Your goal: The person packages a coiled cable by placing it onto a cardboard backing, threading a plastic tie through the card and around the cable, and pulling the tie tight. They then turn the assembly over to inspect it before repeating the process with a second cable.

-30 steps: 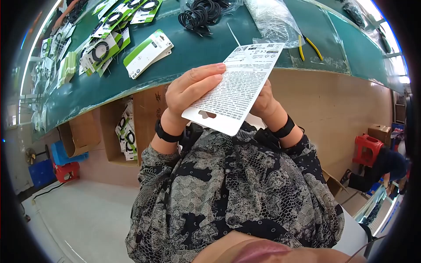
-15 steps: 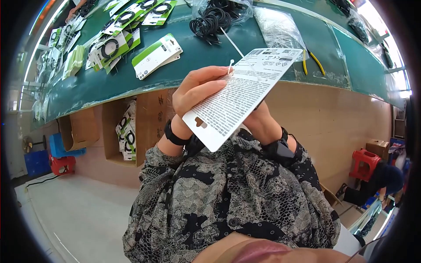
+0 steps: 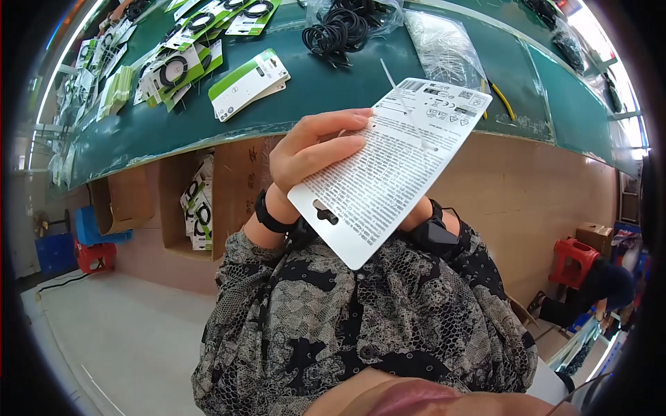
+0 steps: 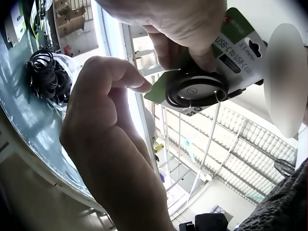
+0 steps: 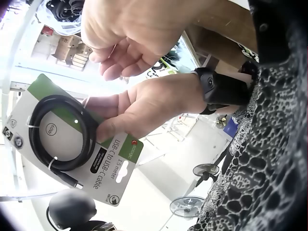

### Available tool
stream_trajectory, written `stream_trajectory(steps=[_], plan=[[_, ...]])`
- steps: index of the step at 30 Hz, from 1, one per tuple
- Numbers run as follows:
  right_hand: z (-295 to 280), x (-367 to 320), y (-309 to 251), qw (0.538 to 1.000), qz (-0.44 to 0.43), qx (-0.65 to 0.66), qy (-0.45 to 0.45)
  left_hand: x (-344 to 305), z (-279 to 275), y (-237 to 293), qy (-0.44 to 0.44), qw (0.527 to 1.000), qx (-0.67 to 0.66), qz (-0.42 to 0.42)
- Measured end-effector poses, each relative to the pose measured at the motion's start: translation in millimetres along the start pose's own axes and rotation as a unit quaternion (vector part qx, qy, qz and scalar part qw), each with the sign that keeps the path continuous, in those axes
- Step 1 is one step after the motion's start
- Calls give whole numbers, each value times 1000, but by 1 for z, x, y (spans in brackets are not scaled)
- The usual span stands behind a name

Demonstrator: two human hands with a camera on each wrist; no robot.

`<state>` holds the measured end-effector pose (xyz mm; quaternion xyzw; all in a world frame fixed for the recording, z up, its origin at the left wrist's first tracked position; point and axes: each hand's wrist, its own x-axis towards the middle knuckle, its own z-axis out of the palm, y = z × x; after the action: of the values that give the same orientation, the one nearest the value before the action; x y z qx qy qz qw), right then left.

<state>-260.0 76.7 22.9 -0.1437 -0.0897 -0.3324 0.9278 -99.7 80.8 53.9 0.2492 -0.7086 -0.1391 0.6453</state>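
My left hand (image 3: 316,149) grips a white retail card (image 3: 388,180) by its edge, fingers over the printed back. Attached to the card's green-and-white front is a coiled black USB-C cable (image 5: 42,153), with white ties around the coil. A thin white cable tie tail (image 3: 386,71) sticks out beyond the card's far edge, and another lies across the back. In the head view the card hides most of my right hand (image 3: 418,213). In the left wrist view, that hand's bent fingers (image 4: 126,74) are near the card's edge, with nothing visibly held.
On the green table (image 3: 305,83), carded cables (image 3: 173,73) lie in piles at left, beside stacked blank cards (image 3: 250,83). Loose black cables (image 3: 336,35), a bag of white ties (image 3: 444,45) and yellow-handled pliers (image 3: 501,100) are farther right. Below is an open carton (image 3: 170,222) of carded cables.
The card has come closer to my body and swung right, its slotted end lower. My right hand has dropped from beside the card to behind its lower right edge. My left hand keeps hold.
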Motion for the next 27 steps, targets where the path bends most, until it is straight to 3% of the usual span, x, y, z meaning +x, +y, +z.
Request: stream_trajectory(steps=[5,8,10,12,17,21,22,23,24,25,27], plan=[[-28,-23,-7,996,38,55,-57,0,1,-2,-23,1000,-2,13],[-51,-34,-2,973,82,-213,22,2,0,-1,-32,999,-7,14],[-57,-38,1,914,109,-383,75,3,-1,1,-41,999,-16,7],[-61,-41,3,823,133,-539,125,3,0,2,-36,999,-12,11],[-57,-41,8,844,132,-494,162,1,0,3,-32,999,-1,19],[-59,-36,12,829,122,-531,124,1,-1,4,-44,999,8,24],[-55,-23,19,912,95,-343,202,1,-1,3,-49,998,12,26],[-50,-8,26,951,62,-138,270,1,-2,3,-49,998,12,27],[-48,1,28,943,27,74,324,-1,-3,2,-36,999,6,10],[-53,1,24,943,27,74,323,-3,-4,1,-23,1000,2,-6],[-70,-8,14,994,-16,75,77,-10,-8,-4,-10,1000,0,-23]])
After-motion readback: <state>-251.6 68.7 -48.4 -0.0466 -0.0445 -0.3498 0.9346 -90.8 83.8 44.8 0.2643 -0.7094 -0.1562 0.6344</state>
